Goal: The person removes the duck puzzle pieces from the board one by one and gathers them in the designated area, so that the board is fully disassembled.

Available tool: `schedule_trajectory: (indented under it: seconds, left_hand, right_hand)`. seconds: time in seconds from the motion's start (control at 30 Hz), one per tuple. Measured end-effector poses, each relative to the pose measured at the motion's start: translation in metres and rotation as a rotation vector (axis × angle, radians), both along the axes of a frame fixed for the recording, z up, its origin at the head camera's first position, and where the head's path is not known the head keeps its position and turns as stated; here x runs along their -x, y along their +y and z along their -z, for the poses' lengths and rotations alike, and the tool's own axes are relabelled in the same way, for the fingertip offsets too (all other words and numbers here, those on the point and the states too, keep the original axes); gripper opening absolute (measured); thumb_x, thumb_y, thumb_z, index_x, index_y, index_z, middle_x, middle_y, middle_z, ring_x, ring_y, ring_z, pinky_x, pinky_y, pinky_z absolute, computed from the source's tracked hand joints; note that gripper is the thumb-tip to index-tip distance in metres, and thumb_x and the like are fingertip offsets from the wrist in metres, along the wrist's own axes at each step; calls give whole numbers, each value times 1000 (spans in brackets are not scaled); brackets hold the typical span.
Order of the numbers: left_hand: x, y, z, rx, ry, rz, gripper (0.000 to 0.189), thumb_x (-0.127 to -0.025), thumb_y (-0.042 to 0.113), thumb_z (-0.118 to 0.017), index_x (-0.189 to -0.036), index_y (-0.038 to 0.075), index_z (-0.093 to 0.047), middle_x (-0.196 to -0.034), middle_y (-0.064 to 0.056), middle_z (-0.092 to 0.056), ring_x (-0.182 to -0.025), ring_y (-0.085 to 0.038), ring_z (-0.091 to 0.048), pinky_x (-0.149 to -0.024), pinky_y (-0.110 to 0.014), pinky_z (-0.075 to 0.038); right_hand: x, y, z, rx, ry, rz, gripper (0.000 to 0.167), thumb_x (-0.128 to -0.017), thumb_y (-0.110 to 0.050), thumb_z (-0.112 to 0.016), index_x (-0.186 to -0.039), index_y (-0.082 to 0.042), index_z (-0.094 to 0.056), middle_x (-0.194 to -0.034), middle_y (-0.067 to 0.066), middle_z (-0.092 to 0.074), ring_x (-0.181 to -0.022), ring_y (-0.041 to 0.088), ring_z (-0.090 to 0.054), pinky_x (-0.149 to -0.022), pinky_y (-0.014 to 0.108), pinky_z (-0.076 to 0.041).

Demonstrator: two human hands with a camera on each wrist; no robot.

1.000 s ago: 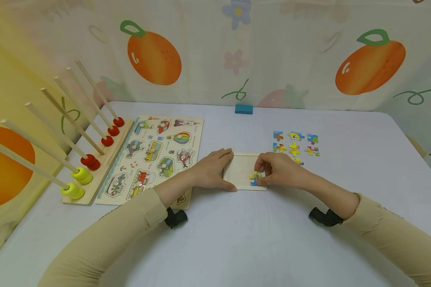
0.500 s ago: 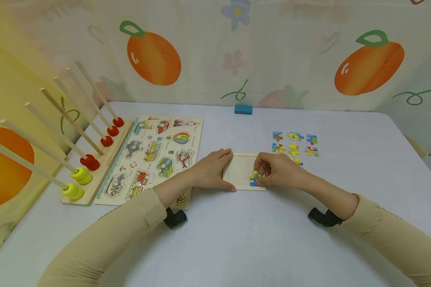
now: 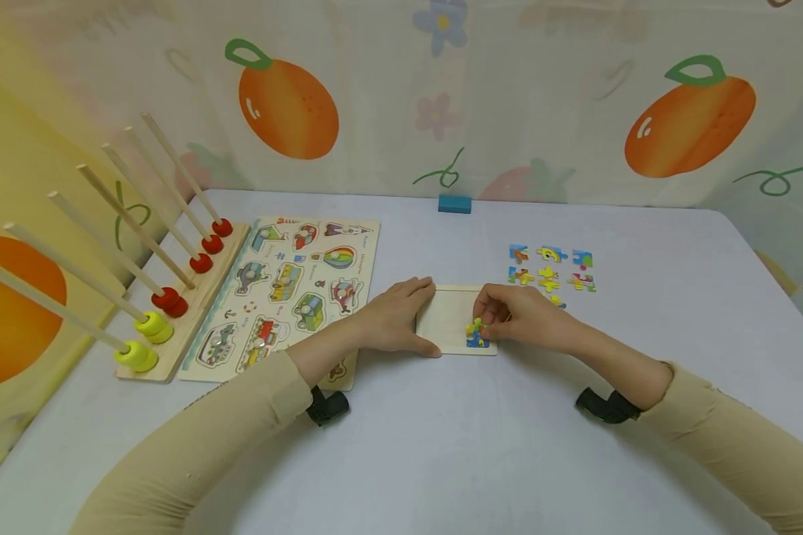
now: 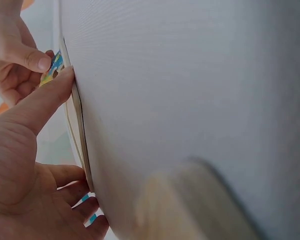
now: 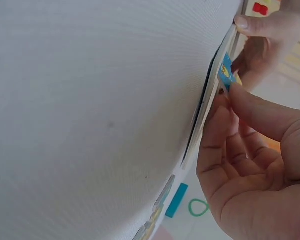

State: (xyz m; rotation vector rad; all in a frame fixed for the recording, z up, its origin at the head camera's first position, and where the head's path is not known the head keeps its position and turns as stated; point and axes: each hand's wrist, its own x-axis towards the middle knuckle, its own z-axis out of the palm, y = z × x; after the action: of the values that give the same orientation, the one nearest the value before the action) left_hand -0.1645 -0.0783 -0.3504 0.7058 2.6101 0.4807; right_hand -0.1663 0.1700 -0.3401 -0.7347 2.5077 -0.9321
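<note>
A small pale wooden puzzle tray (image 3: 444,323) lies on the white table in the middle of the head view. Along its left side my left hand (image 3: 396,316) holds it, thumb at the near corner and fingers toward the far corner. Over the tray's near right part, my right hand (image 3: 525,316) pinches a blue and yellow jigsaw piece (image 3: 477,336) between thumb and fingers. The right wrist view shows this piece (image 5: 226,70) tilted at the thumb tip, close to the tray's surface. My right fingers hide part of the piece and the tray's right edge.
Several loose jigsaw pieces (image 3: 547,273) lie beyond my right hand. On the left are a wooden vehicle peg puzzle (image 3: 271,297) and a rack of upright rods (image 3: 181,293) with red and yellow beads. A blue block (image 3: 455,204) sits at the table's far edge.
My right thumb has shifted slightly up on the jigsaw piece, so more of its blue lower part shows. My left hand and the tray stay put.
</note>
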Motion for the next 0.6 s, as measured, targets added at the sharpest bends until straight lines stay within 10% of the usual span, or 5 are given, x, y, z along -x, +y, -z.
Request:
schedule_trajectory:
  seconds: [0.6]
  left_hand:
    - [0, 0, 0, 3, 4, 9, 106, -80, 54, -75, -158, 7, -20, -168, -10, -16, -156, -31, -14, -128, -44, -18]
  right_hand:
    - [3, 14, -8, 65, -59, 73, 17, -88, -6, -71, -102, -11, -62, -93, 8, -61, -74, 19, -67, -70, 23, -57]
